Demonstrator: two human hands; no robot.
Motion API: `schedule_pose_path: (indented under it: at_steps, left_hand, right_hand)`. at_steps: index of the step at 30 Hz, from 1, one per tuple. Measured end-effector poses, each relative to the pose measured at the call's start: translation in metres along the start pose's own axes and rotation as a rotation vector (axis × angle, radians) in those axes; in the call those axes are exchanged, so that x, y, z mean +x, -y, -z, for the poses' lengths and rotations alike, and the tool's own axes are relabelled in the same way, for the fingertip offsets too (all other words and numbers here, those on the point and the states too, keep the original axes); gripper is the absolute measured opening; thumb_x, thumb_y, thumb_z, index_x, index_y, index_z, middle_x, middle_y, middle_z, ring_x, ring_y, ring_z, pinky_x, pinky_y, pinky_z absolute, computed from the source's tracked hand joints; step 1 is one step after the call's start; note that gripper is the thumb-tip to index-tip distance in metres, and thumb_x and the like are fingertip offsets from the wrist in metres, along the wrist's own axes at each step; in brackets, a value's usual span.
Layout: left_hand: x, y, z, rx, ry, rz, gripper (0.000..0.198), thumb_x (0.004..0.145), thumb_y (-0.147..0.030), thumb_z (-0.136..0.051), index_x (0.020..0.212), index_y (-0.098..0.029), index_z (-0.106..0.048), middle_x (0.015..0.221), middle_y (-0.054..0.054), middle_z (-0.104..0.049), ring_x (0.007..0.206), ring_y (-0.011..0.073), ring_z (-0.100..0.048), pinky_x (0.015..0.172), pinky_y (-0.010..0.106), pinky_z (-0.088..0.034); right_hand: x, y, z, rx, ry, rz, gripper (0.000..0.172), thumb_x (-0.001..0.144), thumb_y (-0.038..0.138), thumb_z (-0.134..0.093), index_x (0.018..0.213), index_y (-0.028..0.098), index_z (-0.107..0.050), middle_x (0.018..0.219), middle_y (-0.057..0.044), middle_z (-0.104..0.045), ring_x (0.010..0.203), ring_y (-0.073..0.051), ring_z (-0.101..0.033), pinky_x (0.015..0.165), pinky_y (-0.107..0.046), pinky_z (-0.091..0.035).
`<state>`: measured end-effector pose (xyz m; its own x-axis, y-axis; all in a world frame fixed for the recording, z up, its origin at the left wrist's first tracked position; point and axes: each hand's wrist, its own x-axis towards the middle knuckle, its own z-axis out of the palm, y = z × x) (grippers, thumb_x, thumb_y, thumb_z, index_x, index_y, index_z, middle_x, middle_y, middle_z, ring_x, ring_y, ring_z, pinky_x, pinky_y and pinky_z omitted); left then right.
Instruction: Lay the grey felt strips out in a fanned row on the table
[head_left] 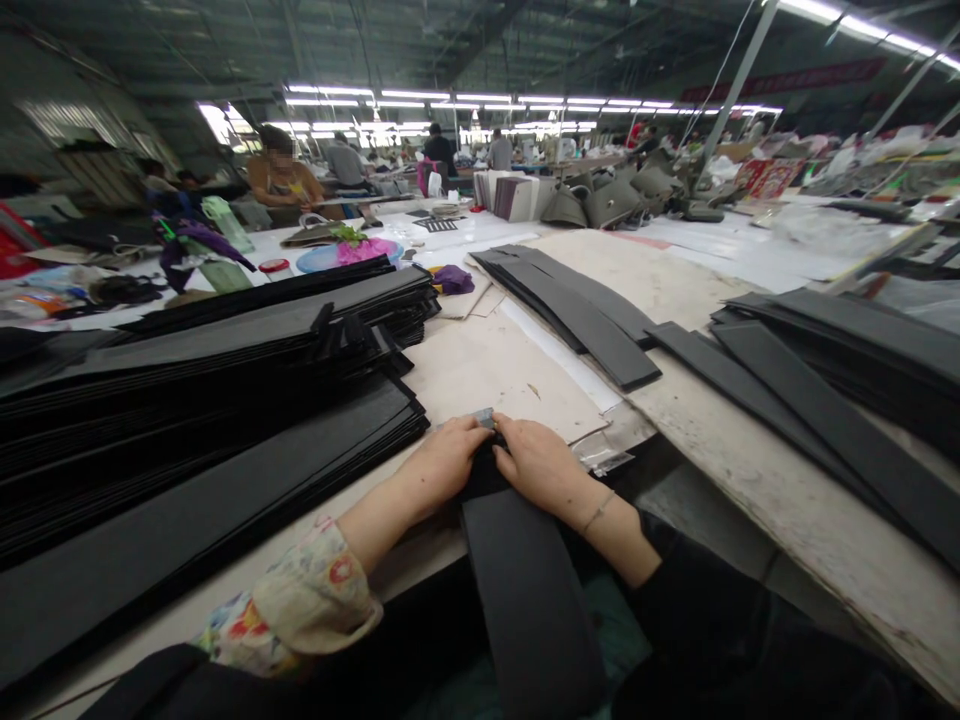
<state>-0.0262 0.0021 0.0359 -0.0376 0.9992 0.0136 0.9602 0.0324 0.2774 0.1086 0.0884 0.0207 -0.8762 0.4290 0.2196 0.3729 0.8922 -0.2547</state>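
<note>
A long dark grey strip of sheet material [529, 600] hangs from the table edge down over my lap. At its far end my left hand [448, 458] is closed, with thumb and fingers pinching the strip's left side. My right hand [534, 462] grips the same end from the right, its thumb close to the left one. Between the two hands a small lighter grey piece [484, 416] shows; whether it is the strip's turned-over end I cannot tell. The fingertips are partly hidden.
Tall stacks of dark strips [202, 470] lie on the left. More strips [570, 305] rest ahead, and others [810, 400] lie on the right-hand board. A gap [690, 500] separates the boards. Farther back are grey bags [611, 195], a pink bag [367, 250] and a seated person [281, 180].
</note>
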Motion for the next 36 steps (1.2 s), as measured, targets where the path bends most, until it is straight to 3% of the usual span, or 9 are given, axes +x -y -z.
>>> schedule_pose_path:
  at_steps: [5, 10, 16, 20, 24, 28, 32, 36]
  left_hand:
    - [-0.016, 0.021, 0.010, -0.162, -0.004, 0.112, 0.029, 0.078, -0.019, -0.051, 0.106, -0.014, -0.058, 0.100, 0.008, -0.056, 0.096, 0.0191, -0.053, 0.090, 0.032, -0.041]
    - [-0.023, 0.032, 0.004, -0.213, -0.055, 0.090, 0.024, 0.078, -0.021, -0.052, 0.101, -0.016, -0.060, 0.095, 0.006, -0.055, 0.092, 0.0180, -0.053, 0.086, 0.032, -0.042]
    - [-0.027, 0.023, -0.001, -0.053, -0.073, 0.034, 0.023, 0.084, -0.022, -0.044, 0.101, -0.017, -0.059, 0.094, 0.006, -0.054, 0.090, 0.0180, -0.051, 0.084, 0.032, -0.042]
    - [-0.036, 0.011, 0.000, 0.119, -0.045, 0.013, 0.032, 0.085, -0.013, -0.035, 0.110, -0.017, -0.055, 0.098, 0.007, -0.055, 0.090, 0.0188, -0.049, 0.083, 0.033, -0.042]
    - [-0.048, 0.011, -0.002, 0.152, -0.025, 0.026, 0.039, 0.085, -0.010, -0.033, 0.120, -0.015, -0.048, 0.107, 0.009, -0.054, 0.095, 0.0188, -0.049, 0.089, 0.033, -0.040]
    - [-0.059, 0.018, 0.001, 0.113, -0.029, 0.087, 0.036, 0.087, -0.014, -0.031, 0.117, -0.015, -0.052, 0.107, 0.009, -0.056, 0.095, 0.0185, -0.050, 0.089, 0.033, -0.041]
    - [-0.047, 0.020, 0.014, 0.060, 0.013, 0.139, 0.030, 0.086, -0.018, -0.035, 0.102, -0.017, -0.060, 0.099, 0.007, -0.059, 0.094, 0.0176, -0.053, 0.087, 0.030, -0.042]
    - [-0.010, 0.018, 0.020, 0.144, -0.069, 0.180, 0.034, 0.083, -0.018, -0.041, 0.115, -0.012, -0.050, 0.110, 0.010, -0.056, 0.104, 0.0198, -0.051, 0.091, 0.030, -0.039]
  right_hand:
    - [0.002, 0.002, 0.006, -0.047, 0.038, 0.078, 0.028, 0.086, 0.026, -0.046, 0.109, 0.012, -0.054, 0.094, -0.011, -0.063, 0.095, -0.021, -0.056, 0.085, -0.032, -0.041]
    - [0.011, 0.003, 0.004, -0.045, 0.045, 0.125, 0.027, 0.085, 0.033, -0.049, 0.102, 0.014, -0.059, 0.095, -0.010, -0.059, 0.096, -0.021, -0.052, 0.086, -0.034, -0.040]
    - [0.018, 0.009, -0.002, -0.026, 0.086, 0.232, 0.021, 0.087, 0.023, -0.045, 0.099, 0.014, -0.060, 0.094, -0.008, -0.058, 0.094, -0.018, -0.051, 0.085, -0.030, -0.039]
    - [0.017, 0.013, -0.003, -0.104, 0.090, 0.244, 0.025, 0.089, 0.023, -0.040, 0.090, 0.015, -0.063, 0.089, -0.007, -0.059, 0.085, -0.018, -0.052, 0.079, -0.029, -0.040]
    - [0.013, 0.013, 0.001, -0.114, 0.088, 0.227, 0.028, 0.090, 0.027, -0.038, 0.090, 0.016, -0.064, 0.086, -0.007, -0.059, 0.082, -0.017, -0.054, 0.076, -0.029, -0.040]
    - [0.010, 0.013, 0.004, -0.088, 0.081, 0.217, 0.032, 0.091, 0.030, -0.036, 0.091, 0.015, -0.064, 0.086, -0.007, -0.059, 0.084, -0.017, -0.054, 0.077, -0.028, -0.040]
    - [0.009, 0.015, 0.002, -0.097, 0.055, 0.215, 0.031, 0.091, 0.029, -0.036, 0.087, 0.015, -0.064, 0.085, -0.007, -0.059, 0.084, -0.018, -0.054, 0.077, -0.029, -0.040]
    - [0.007, 0.015, 0.001, -0.084, 0.034, 0.193, 0.033, 0.091, 0.030, -0.035, 0.086, 0.015, -0.064, 0.085, -0.007, -0.060, 0.085, -0.018, -0.054, 0.079, -0.029, -0.040]
